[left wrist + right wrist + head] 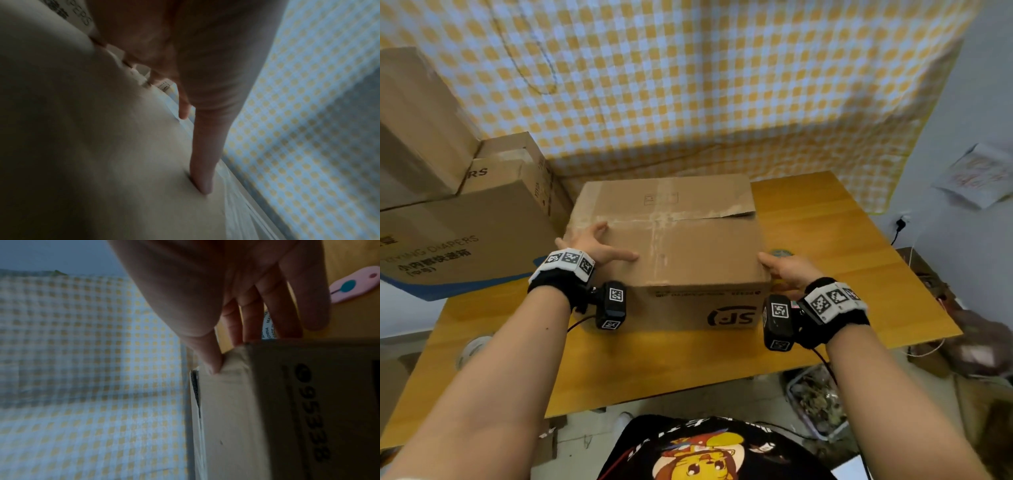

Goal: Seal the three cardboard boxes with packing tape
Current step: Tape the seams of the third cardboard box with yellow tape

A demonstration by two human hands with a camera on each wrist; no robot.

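One cardboard box [671, 250] is sitting in the middle of a yellow wooden worktop [842, 274], its top flaps folded down, with the right end of the seam gaping a little. Both hands are pressing on it with fingers spread and straight: the left hand [599, 248] is lying flat on the top near the left edge, the right hand [787, 270] is bracing the near right corner. Behind, a yellow-checked cloth [688, 85] is hanging, and more cardboard boxes [458, 212] are standing stacked at the left.
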